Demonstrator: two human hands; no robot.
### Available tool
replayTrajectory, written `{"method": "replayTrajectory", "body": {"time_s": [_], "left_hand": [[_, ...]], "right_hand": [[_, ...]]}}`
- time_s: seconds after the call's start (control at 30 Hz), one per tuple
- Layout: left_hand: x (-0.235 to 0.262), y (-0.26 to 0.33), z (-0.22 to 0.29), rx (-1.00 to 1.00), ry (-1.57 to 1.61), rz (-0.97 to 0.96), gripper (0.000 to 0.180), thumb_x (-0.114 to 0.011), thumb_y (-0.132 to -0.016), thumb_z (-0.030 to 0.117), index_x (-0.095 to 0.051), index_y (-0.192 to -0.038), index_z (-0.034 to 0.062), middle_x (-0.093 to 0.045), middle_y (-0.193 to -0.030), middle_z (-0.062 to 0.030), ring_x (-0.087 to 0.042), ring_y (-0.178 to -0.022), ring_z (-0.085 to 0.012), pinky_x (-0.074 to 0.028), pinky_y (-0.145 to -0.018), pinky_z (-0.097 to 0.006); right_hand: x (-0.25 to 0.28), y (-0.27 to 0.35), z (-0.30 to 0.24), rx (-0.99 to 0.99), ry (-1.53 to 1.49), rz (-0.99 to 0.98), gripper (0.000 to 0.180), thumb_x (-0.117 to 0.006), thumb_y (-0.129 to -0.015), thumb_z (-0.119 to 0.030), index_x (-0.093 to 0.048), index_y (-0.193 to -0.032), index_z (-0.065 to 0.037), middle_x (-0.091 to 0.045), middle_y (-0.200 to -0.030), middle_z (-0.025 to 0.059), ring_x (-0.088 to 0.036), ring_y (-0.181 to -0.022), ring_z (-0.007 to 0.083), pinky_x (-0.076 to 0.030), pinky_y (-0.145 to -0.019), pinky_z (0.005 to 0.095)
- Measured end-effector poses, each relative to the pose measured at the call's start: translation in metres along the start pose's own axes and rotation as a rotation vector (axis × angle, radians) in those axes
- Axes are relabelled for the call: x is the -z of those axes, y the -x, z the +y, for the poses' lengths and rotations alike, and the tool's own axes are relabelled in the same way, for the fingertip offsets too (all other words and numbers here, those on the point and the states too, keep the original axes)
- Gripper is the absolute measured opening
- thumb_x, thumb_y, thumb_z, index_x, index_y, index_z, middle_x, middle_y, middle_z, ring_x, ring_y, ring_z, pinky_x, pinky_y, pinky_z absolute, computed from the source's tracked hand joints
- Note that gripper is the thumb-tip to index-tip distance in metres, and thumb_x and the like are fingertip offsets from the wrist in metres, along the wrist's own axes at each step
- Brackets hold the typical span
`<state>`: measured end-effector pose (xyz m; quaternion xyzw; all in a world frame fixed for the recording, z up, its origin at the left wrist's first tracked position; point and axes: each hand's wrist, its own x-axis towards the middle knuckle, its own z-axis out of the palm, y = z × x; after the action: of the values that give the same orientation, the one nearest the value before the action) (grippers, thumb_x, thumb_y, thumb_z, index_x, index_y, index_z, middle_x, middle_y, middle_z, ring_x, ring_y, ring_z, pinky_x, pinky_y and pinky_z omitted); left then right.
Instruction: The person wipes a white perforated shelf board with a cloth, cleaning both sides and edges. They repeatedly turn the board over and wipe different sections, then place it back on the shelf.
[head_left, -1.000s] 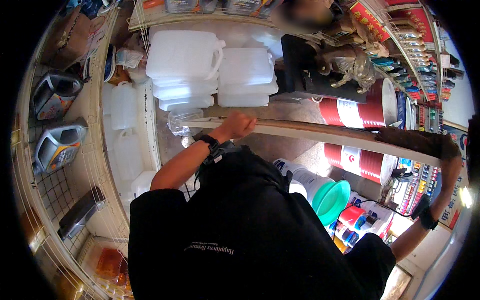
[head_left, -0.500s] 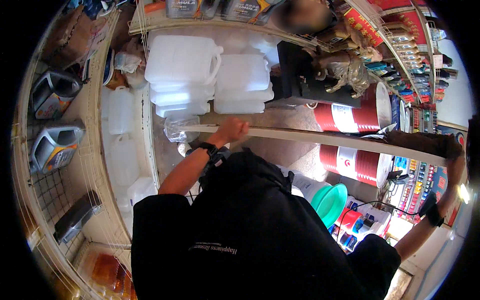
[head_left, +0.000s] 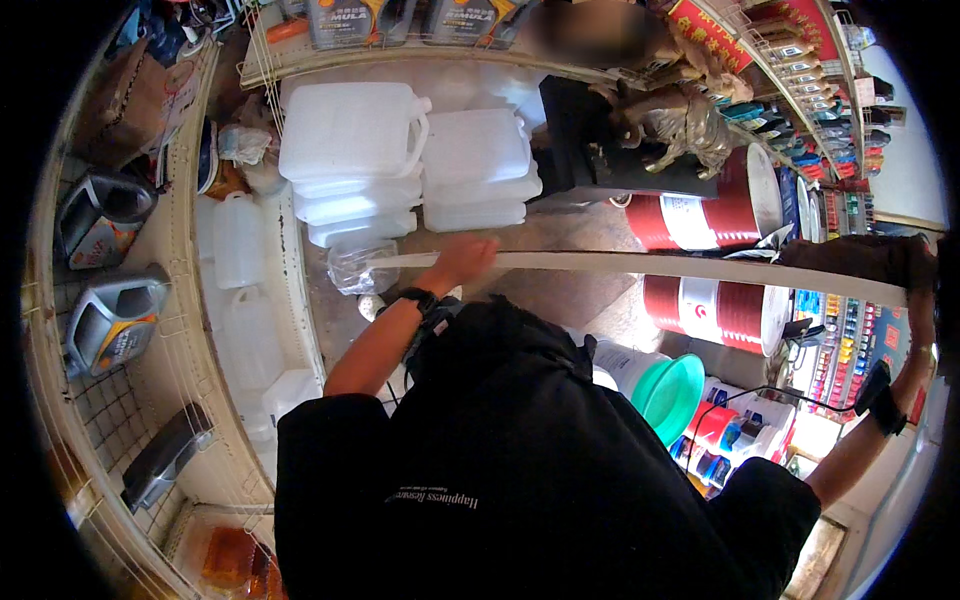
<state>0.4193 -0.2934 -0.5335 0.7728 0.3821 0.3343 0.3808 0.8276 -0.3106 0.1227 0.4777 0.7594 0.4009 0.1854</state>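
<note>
A long, narrow white board (head_left: 640,263) stretches across the view in front of me. My left hand (head_left: 466,262) is closed on the board towards its left end, its fingers curled at the edge. At the far right, my right hand (head_left: 922,270) is by the board's other end, against a dark brown cloth (head_left: 850,264) lying along the board. The fingers there are partly hidden, but they appear closed on the cloth. Beside the board's left end is a crumpled clear plastic bag (head_left: 358,266).
Stacked white plastic jugs (head_left: 350,135) stand ahead, beside a metallic animal figure (head_left: 685,130) on a black stand. Red-and-white drums (head_left: 690,220) lie beyond the board. A green basin (head_left: 668,398) is nearer. Wire-fronted shelves (head_left: 190,330) with grey oil bottles (head_left: 115,320) line the left.
My right hand, the cloth and the board's right end have shifted slightly right, the hand also a little up. My left hand stays on the board. The whole view has shifted slightly.
</note>
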Motion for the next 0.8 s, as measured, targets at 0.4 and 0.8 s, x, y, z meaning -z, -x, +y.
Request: {"method": "replayTrajectory", "body": {"time_s": [0.4,0.8], "left_hand": [[0.052,-0.109,0.185,-0.378,0.172,-0.323,0.047,-0.041,-0.095,0.044,-0.062,-0.102,0.0032,-0.063,-0.092,-0.0189,-0.058,-0.09,-0.0373,-0.046,-0.08,-0.047],[0.069,-0.134,0.227,-0.388,-0.003,-0.168,0.048,-0.045,-0.094,0.046,-0.058,-0.101,0.0006,-0.066,-0.086,-0.0201,-0.063,-0.081,-0.0416,-0.05,-0.073,-0.051]], "right_hand": [[0.044,-0.073,-0.118,-0.108,0.232,-0.264,0.04,-0.06,-0.083,-0.032,-0.062,-0.115,-0.009,-0.065,-0.102,0.0192,-0.064,-0.088,0.031,-0.05,-0.079,0.0418],[-0.015,-0.1,-0.244,0.057,-0.082,0.015,0.029,-0.063,-0.076,-0.018,-0.065,-0.105,-0.017,-0.064,-0.106,0.0124,-0.065,-0.085,0.029,-0.053,-0.07,0.0395]]}}
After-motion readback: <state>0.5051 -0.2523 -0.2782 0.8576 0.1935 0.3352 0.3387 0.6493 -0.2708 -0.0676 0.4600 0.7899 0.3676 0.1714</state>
